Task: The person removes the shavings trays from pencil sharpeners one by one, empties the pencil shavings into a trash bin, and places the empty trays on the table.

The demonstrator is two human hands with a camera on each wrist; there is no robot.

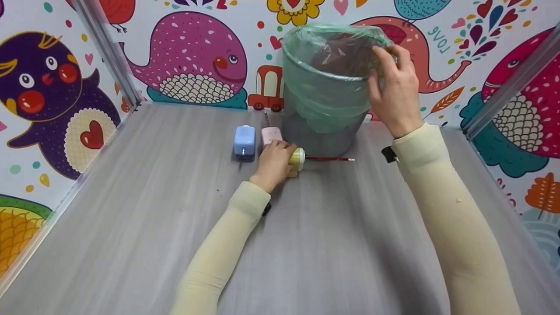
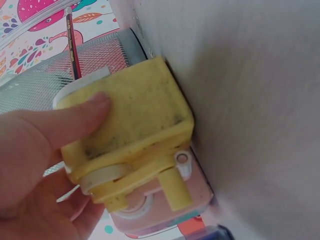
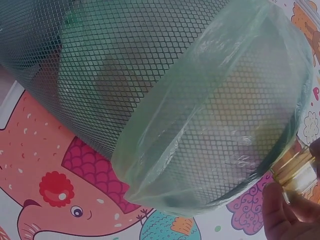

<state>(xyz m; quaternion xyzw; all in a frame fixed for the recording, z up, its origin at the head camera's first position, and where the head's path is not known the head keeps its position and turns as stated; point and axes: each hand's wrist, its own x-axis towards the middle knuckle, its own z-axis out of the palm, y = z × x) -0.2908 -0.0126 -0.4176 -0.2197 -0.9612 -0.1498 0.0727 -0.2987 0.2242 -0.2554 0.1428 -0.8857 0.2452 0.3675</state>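
Head: left hand [image 1: 272,165] gripped a yellow sharpener [image 1: 298,159] near the bin [image 1: 321,139], pencil [image 1: 329,158] projecting right; grey tabletop [image 1: 162,218] extended near and left, far wall [image 1: 197,57] printed. Left wrist: pink sharpener [image 2: 165,207] just beside. Right wrist: right hand [image 3: 292,220] pinched a clear container [image 3: 301,175] at the bin's rim.

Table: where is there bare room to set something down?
One free patch of table lies between the left wall and blue sharpener; another between the left sleeve and right sleeve. Just left of the bin it's crowded: blue sharpener, pink sharpener, yellow sharpener, left hand.
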